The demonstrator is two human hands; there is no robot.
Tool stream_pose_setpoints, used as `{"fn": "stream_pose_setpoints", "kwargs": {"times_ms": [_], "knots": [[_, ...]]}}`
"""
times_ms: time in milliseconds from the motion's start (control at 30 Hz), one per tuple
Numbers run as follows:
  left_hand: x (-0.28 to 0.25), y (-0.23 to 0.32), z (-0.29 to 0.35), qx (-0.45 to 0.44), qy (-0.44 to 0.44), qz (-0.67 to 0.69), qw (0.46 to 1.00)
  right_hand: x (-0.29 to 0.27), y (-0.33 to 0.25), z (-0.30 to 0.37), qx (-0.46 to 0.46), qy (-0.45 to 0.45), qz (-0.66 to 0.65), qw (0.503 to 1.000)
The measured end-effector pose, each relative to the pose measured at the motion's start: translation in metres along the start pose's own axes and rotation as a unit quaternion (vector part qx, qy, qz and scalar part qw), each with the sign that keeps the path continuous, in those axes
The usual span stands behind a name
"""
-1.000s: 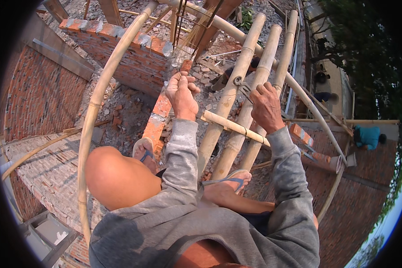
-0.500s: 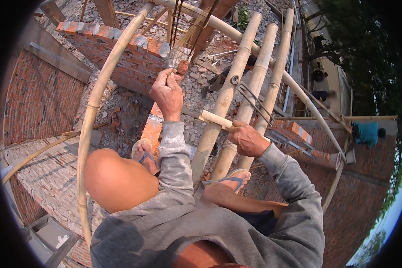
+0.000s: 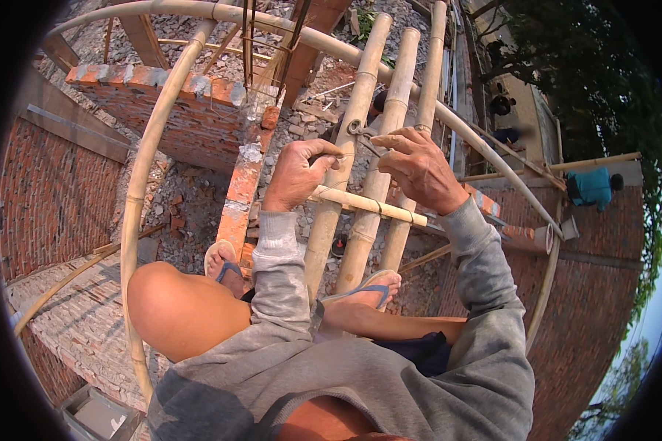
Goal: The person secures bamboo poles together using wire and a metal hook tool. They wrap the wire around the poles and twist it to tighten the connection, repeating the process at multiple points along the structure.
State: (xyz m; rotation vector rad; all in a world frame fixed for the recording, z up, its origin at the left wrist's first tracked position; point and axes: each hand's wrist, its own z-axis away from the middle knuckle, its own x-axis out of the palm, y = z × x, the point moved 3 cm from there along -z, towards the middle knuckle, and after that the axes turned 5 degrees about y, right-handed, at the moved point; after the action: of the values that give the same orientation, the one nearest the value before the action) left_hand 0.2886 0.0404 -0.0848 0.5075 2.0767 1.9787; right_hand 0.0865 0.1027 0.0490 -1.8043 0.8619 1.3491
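I squat on three long bamboo poles (image 3: 360,147) laid side by side, high above a brick building site. A short bamboo crosspiece (image 3: 368,206) lies across them under my wrists. A thin dark tie wire (image 3: 360,132) loops around the poles just beyond it. My left hand (image 3: 298,173) is closed, its fingertips pinching one end of the wire against the left pole. My right hand (image 3: 419,165) pinches the other end over the middle pole. My feet in blue sandals (image 3: 368,290) rest on the poles below.
A bent bamboo arch (image 3: 136,198) curves round on the left and over the top. Red brick walls (image 3: 198,121) and rubble lie below, with upright steel bars (image 3: 250,44) behind. A person in a teal shirt (image 3: 592,187) stands far right by another wall.
My left hand came down from higher up on the left to the wire. My right hand dropped to the crosspiece, then rose back to the wire loop.
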Motion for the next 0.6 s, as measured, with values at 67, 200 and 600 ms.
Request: {"fn": "stream_pose_setpoints", "kwargs": {"times_ms": [67, 200, 600], "knots": [[-0.003, 0.0, 0.002, 0.003, -0.003, 0.001, 1.0, 0.003, 0.005, 0.002, 0.013, -0.008, -0.031, 0.999], [-0.002, 0.0, 0.003, -0.011, -0.024, 0.036, 0.999, 0.012, 0.011, 0.005, 0.034, -0.038, -0.092, 0.994], [0.027, -0.009, 0.003, -0.173, -0.106, 0.128, 0.971, 0.016, 0.014, 0.002, 0.018, -0.051, 0.019, 0.998]]}}
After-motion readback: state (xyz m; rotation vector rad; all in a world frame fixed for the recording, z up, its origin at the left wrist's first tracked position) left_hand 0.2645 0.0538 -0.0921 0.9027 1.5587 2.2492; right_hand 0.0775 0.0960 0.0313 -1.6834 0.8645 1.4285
